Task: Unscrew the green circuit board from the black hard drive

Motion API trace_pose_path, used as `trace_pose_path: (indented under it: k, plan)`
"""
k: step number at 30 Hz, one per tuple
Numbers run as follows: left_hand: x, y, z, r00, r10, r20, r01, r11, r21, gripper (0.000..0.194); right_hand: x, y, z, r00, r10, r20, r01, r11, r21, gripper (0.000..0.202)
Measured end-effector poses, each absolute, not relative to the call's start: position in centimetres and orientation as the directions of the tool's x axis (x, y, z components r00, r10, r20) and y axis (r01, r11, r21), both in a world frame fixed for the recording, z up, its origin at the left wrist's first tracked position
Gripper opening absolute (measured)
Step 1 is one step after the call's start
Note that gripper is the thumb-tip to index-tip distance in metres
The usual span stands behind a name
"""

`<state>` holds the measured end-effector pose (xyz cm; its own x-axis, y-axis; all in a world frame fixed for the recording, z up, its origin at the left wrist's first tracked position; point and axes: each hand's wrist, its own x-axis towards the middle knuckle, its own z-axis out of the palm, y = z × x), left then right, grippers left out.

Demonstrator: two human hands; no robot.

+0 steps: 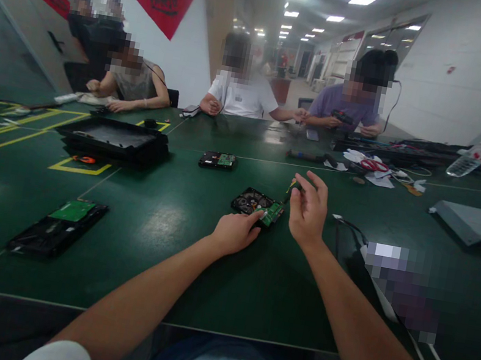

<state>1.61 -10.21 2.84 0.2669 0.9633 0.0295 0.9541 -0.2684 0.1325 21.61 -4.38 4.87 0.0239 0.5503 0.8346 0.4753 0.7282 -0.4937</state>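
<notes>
On the green surface (158,221) straight ahead of you lies an opened hard drive (258,205), and your left hand (235,232) rests on its near edge with the fingers curled loosely, their tips touching the green circuit board. Your right hand (308,209) hovers just beside the drive, fingers partly spread, thumb and forefinger pinching a small dark tool (290,188). Other drives (217,160) and a black tray (113,139) lie farther off, and people (242,90) sit along the far side under ceiling lights.
</notes>
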Motion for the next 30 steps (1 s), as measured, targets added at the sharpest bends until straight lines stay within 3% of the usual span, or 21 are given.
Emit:
trace_pose_path:
  k: [30]
  plan:
    - [1.67,-10.19,3.12,0.275,0.961,0.004,0.952,-0.273,0.139,0.056,21.19,-4.36,4.43,-0.011,0.572,0.82,0.424,0.746,-0.514,0.048]
